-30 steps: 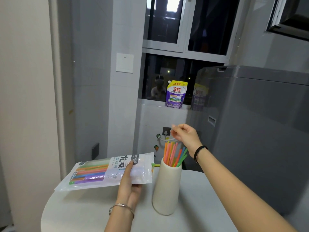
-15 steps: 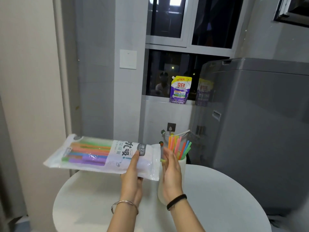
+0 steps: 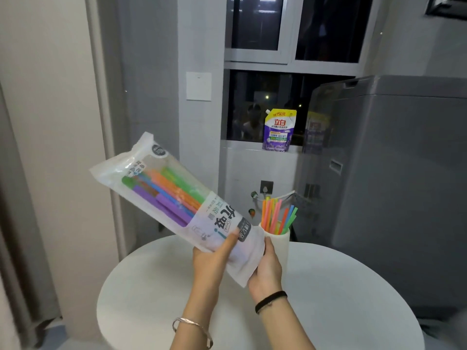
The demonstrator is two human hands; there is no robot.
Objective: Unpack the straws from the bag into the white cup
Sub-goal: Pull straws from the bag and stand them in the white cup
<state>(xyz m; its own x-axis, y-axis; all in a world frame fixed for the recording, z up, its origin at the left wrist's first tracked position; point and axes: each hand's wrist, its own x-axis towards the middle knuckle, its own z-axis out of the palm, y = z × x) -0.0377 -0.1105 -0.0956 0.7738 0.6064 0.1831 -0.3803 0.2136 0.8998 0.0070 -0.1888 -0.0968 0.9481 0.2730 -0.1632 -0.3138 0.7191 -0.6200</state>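
left hand (image 3: pixel 211 258) pinches glossy plastic bag (image 3: pixel 174 195) | right hand (image 3: pixel 265 272) fingers curl round its end | cylindrical white cup (image 3: pixel 279 247) (straws (image 3: pixel 274 215) upright)

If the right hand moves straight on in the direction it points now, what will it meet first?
Most likely the bag: the right hand points up and away, its fingers hidden behind the bag's lower end. The white cup stands close on its right, but depth is unclear.
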